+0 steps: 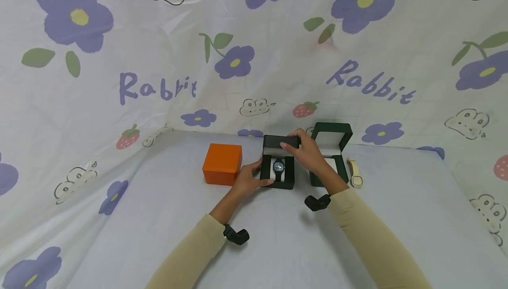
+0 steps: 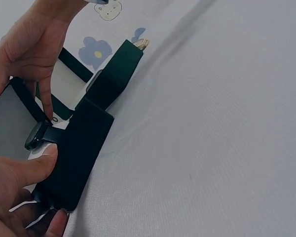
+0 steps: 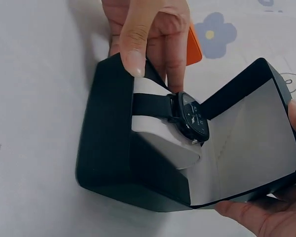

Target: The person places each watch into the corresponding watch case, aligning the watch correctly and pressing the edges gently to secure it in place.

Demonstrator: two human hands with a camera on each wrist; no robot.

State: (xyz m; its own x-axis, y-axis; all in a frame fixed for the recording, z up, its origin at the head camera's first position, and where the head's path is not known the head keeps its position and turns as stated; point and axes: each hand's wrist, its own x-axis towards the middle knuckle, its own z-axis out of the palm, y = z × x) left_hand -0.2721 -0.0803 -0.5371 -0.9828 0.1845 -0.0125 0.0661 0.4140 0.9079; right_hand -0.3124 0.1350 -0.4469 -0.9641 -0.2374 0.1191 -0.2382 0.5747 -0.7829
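A dark green watch box stands with its lid raised. Inside, a black-strapped watch is wrapped round a white cushion. My left hand grips the box's left side, its thumb over the front rim and its other fingers along the outer wall. At the lid's right side, my right hand holds the lid between the thumb and fingers, the thumb on its inner edge and the fingertips near the hinge side.
Left of the watch box sits a closed orange box. To the right stands a second green box, its lid up, a white insert inside, partly hidden by my right arm. A gold watch lies beyond it on the white cloth.
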